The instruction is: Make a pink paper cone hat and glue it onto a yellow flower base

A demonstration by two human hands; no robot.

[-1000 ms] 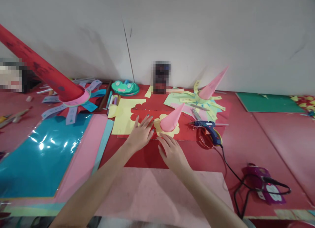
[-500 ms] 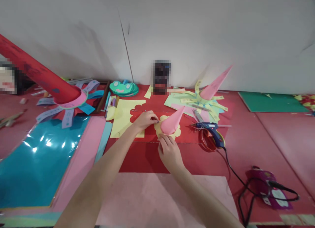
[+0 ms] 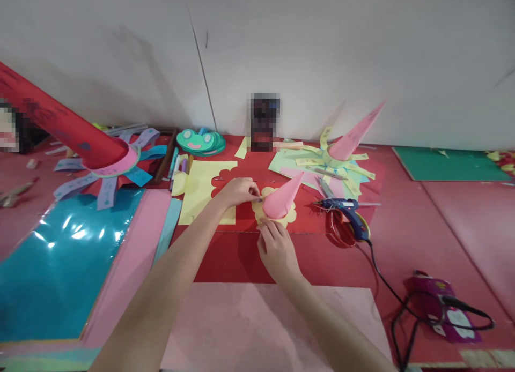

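A pink paper cone (image 3: 284,198) stands tilted to the right on a yellow scalloped paper flower (image 3: 289,217), on red sheets mid-table. My left hand (image 3: 237,192) reaches in from the left, its fingers closed on the flower's back left edge, close to the cone's base. At the front left edge of the flower, my right hand (image 3: 279,248) pinches the paper with curled fingers. Under my left hand lie a red scalloped paper shape (image 3: 221,181) and a yellow sheet (image 3: 197,192). The fingertips are small, so the exact grip is hard to see.
A blue glue gun (image 3: 348,208) rests on a red tape roll (image 3: 340,232), its cord trailing right to a purple package (image 3: 446,313). Scissors (image 3: 325,187) lie behind it. A finished pink cone (image 3: 354,136) stands back right; a large red cone (image 3: 96,141) stands left.
My left fingertips have shifted slightly right, closer to the cone's base. My right hand stays at the flower's front edge. The whole view has moved a little.
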